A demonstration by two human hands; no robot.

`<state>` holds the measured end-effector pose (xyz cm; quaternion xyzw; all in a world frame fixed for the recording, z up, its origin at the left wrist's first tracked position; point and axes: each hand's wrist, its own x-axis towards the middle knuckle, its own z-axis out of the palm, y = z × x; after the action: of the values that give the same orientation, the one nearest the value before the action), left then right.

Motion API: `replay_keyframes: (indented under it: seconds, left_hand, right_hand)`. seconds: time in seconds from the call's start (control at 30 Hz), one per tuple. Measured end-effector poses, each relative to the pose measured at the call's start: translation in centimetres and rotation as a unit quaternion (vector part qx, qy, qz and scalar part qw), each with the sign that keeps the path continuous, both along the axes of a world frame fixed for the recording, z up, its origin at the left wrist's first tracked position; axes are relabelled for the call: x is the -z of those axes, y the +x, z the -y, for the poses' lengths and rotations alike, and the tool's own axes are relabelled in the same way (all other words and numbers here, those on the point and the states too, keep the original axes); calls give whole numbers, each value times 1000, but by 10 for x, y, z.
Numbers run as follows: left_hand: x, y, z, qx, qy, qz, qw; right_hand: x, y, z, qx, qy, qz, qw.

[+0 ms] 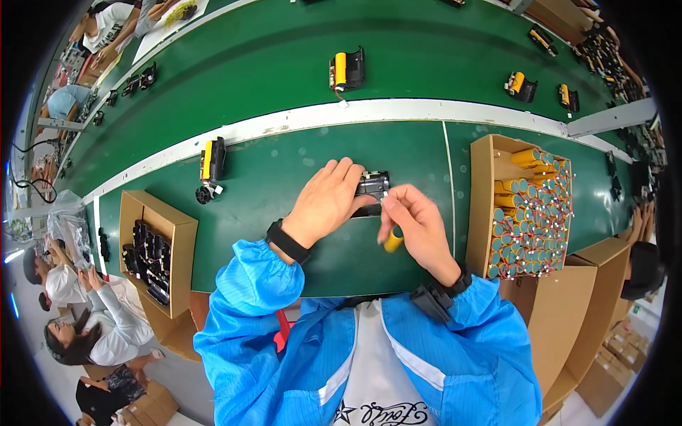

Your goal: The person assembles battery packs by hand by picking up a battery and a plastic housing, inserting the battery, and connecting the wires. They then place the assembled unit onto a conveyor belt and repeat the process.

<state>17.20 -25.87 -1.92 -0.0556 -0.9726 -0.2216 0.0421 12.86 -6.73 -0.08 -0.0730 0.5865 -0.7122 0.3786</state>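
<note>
On the green bench in front of me lies a black plastic housing (373,186). My left hand (323,199) is closed on its left side, fingers over the far edge and thumb along the near edge. At the housing's right end, my right hand (419,224) pinches a small white connector (385,195) between thumb and forefinger. A yellow cylindrical battery (393,240) sticks out below the curled fingers of that same hand, mostly hidden by them. Further left stands another black housing (222,160) with a yellow battery in it and a round black part at its near end.
A cardboard box (482,206) of wired yellow batteries stands at my right. To my left, another cardboard box (186,241) holds black housings. Beyond a white rail (284,126) runs a green conveyor (270,64) carrying battery-filled housings. Other people sit along both sides.
</note>
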Motion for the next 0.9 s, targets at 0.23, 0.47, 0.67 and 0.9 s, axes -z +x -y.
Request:
replay_keyframes:
  seconds: [0.23,0.47,0.67,0.9]
  left_hand:
    - [-8,3,-4,-36,-10,27,999]
    - [1,5,-8,-36,-22,9,999]
    - [0,4,-9,-36,-18,22,999]
    - [1,4,-11,-38,-33,-20,999]
  right_hand:
    - [25,-7,29,60,225,-489,841]
    - [36,-13,33,3,280,-396,875]
    - [34,-14,30,1,270,-374,887]
    - [31,-14,33,3,283,-358,890]
